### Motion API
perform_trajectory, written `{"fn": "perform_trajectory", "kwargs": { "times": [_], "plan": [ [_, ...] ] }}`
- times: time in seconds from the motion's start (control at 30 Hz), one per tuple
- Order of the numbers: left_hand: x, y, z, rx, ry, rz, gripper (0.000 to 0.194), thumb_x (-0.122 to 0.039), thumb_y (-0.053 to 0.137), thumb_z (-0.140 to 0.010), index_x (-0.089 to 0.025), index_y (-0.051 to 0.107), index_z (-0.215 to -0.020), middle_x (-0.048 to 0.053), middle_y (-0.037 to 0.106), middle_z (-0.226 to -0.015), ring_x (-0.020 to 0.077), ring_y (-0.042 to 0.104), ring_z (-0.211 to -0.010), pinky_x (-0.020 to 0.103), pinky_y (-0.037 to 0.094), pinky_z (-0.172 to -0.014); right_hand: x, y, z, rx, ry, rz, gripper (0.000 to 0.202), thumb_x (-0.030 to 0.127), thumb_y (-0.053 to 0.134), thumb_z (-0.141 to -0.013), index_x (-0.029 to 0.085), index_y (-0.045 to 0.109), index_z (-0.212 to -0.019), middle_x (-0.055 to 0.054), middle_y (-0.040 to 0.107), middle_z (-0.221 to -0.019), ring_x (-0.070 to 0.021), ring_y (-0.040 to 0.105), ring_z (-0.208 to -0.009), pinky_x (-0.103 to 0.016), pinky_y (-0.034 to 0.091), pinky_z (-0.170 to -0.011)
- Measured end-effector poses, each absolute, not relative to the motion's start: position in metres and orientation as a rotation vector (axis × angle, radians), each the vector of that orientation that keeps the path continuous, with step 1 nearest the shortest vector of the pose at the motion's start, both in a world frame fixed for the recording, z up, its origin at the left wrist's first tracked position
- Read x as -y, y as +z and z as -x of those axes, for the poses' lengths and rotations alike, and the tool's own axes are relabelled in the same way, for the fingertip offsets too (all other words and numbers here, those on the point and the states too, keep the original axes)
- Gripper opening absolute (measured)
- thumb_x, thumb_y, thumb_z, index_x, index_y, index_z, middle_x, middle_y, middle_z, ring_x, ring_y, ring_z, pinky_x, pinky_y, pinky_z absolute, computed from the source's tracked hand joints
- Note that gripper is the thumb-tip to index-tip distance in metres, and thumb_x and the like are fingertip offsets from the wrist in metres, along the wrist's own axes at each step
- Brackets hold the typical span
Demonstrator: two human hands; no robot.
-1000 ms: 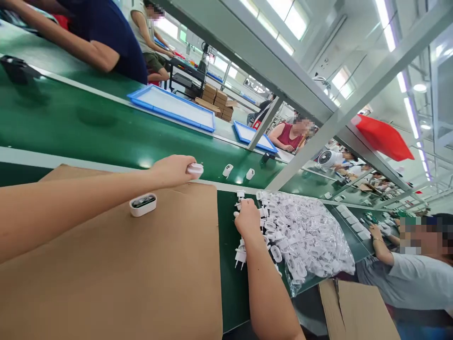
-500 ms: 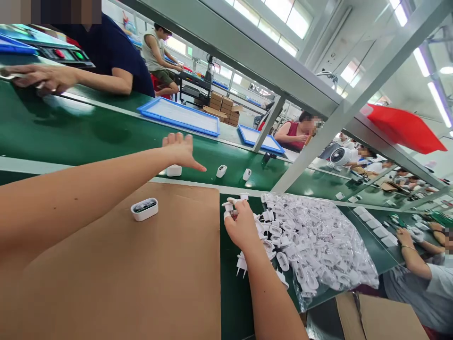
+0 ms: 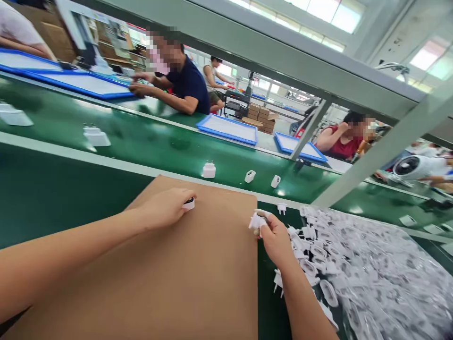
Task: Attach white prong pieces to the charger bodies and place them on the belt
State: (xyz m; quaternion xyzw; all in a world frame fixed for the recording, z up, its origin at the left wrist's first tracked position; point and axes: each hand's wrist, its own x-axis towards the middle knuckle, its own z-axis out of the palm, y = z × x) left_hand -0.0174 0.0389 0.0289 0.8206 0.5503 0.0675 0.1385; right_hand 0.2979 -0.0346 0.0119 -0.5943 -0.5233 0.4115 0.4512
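White housing (image 3: 189, 204), with a dark opening facing the wearer, sits at the left hand (image 3: 169, 207), above the far part of a brown cardboard sheet (image 3: 212, 269). The left fingers curl over the housing and touch it; the back of the hand hides the thumb, so whether the grip is complete cannot be told. The right hand (image 3: 278, 238), at the sheet's right edge, pinches a white plug piece (image 3: 256, 221) narrowly between thumb and fingers; the fingertips partly hide the piece.

Right of the sheet, on the green counter (image 3: 71, 193), a loose plug piece (image 3: 282, 208) lies beyond the right hand, and further pieces are scattered beside the wrist and forearm. Next to these, a clear plastic bag (image 3: 396, 269) is filled with similar white parts.

Beyond a pale rail, a green strip (image 3: 159, 158) carries a white plug unit (image 3: 209, 170) with two prongs uppermost, and, to its right, two small white cases (image 3: 250, 176) set well apart. Two more white units stand farther left. Past the strip are blue-rimmed trays (image 3: 228, 129), a person in a navy shirt (image 3: 193, 82) and another in a dark red top (image 3: 341, 141).
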Motion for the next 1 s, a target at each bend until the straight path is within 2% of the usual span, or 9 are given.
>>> {"fn": "perform_trajectory", "kwargs": {
  "times": [0.13, 0.23, 0.3, 0.43, 0.53, 0.63, 0.73, 0.87, 1.0],
  "plan": [
    [-0.051, 0.037, 0.05, -1.908, 0.034, -2.253, 0.049, -0.029, 0.048, -0.077, -0.02, 0.065, -0.122, 0.015, 0.067, -0.133, 0.0377, 0.064, -0.116, 0.044, 0.054, -0.083, 0.033, 0.012, -0.294, 1.222, 1.154, 1.404, 0.05, 0.029, 0.059, -0.069, 0.018, 0.077, -0.114, -0.004, 0.076, -0.088, -0.0177, 0.063, -0.07, -0.031, 0.051, -0.066],
    [-0.057, 0.039, 0.054, -2.069, 0.091, -2.339, 0.069, -0.035, 0.056, -0.077, -0.01, 0.055, -0.141, 0.025, 0.054, -0.148, 0.0448, 0.047, -0.139, 0.053, 0.045, -0.107, 0.035, 0.018, -0.289, 1.121, 1.206, 1.376, 0.046, 0.028, 0.062, -0.065, 0.018, 0.078, -0.106, -0.004, 0.076, -0.087, -0.0162, 0.062, -0.066, -0.03, 0.052, -0.063],
    [-0.064, 0.037, 0.042, -2.001, 0.332, -2.513, 0.077, -0.043, 0.057, -0.081, -0.009, 0.048, -0.149, 0.024, 0.044, -0.157, 0.044, 0.033, -0.149, 0.054, 0.032, -0.119, 0.036, 0.022, -0.286, 1.034, 1.249, 1.341, 0.045, 0.028, 0.065, -0.064, 0.019, 0.077, -0.107, -0.003, 0.075, -0.084, -0.0145, 0.061, -0.062, -0.03, 0.053, -0.061],
    [-0.098, 0.031, -0.016, -1.664, 0.596, -2.503, 0.07, -0.055, 0.049, -0.089, -0.015, 0.054, -0.146, 0.015, 0.056, -0.149, 0.0354, 0.041, -0.144, 0.044, 0.032, -0.122, 0.034, 0.026, -0.285, 0.894, 1.36, 1.25, 0.041, 0.038, 0.079, -0.065, 0.02, 0.076, -0.102, -0.003, 0.075, -0.084, -0.0148, 0.066, -0.066, -0.03, 0.056, -0.065],
    [-0.135, 0.023, -0.068, -1.66, 0.609, -2.236, 0.078, -0.056, 0.056, -0.087, -0.007, 0.051, -0.147, 0.02, 0.056, -0.15, 0.0367, 0.043, -0.144, 0.042, 0.036, -0.119, 0.033, 0.027, -0.287, 0.855, 1.432, 1.183, 0.049, 0.049, 0.088, -0.062, 0.019, 0.076, -0.1, -0.004, 0.076, -0.086, -0.0168, 0.069, -0.07, -0.033, 0.059, -0.069],
    [-0.166, 0.014, -0.107, -1.71, 0.657, -2.076, 0.097, -0.06, 0.07, -0.079, 0.0, 0.043, -0.151, 0.028, 0.049, -0.153, 0.0407, 0.043, -0.144, 0.042, 0.038, -0.117, 0.035, 0.029, -0.287, 0.848, 1.463, 1.142, 0.056, 0.047, 0.094, -0.056, 0.019, 0.075, -0.101, -0.003, 0.075, -0.088, -0.0152, 0.07, -0.073, -0.031, 0.059, -0.073],
    [-0.183, 0.008, -0.122, -1.723, 0.682, -2.026, 0.077, -0.052, 0.07, -0.08, -0.003, 0.057, -0.138, 0.027, 0.062, -0.139, 0.0396, 0.057, -0.131, 0.039, 0.046, -0.106, 0.037, 0.031, -0.285, 0.865, 1.464, 1.139, 0.058, 0.04, 0.094, -0.057, 0.02, 0.07, -0.107, 0.0, 0.074, -0.085, -0.0119, 0.067, -0.067, -0.028, 0.057, -0.071],
    [-0.173, 0.011, -0.116, -1.67, 0.72, -2.015, 0.049, -0.04, 0.058, -0.086, -0.011, 0.066, -0.125, 0.018, 0.072, -0.126, 0.0345, 0.066, -0.116, 0.037, 0.05, -0.093, 0.037, 0.031, -0.283, 0.921, 1.33, 1.234, 0.051, 0.032, 0.088, -0.062, 0.021, 0.065, -0.106, 0.0, 0.075, -0.087, -0.0117, 0.066, -0.064, -0.027, 0.053, -0.064],
    [-0.114, 0.011, -0.103, -1.491, 0.727, -2.035, 0.04, -0.047, 0.061, -0.081, -0.021, 0.071, -0.11, 0.004, 0.077, -0.103, 0.0252, 0.071, -0.092, 0.031, 0.052, -0.08, 0.038, 0.031, -0.285, 1.042, 1.145, 1.316, 0.039, 0.031, 0.08, -0.068, 0.021, 0.065, -0.103, 0.001, 0.071, -0.079, -0.0107, 0.059, -0.057, -0.024, 0.046, -0.056]
  ]
}}
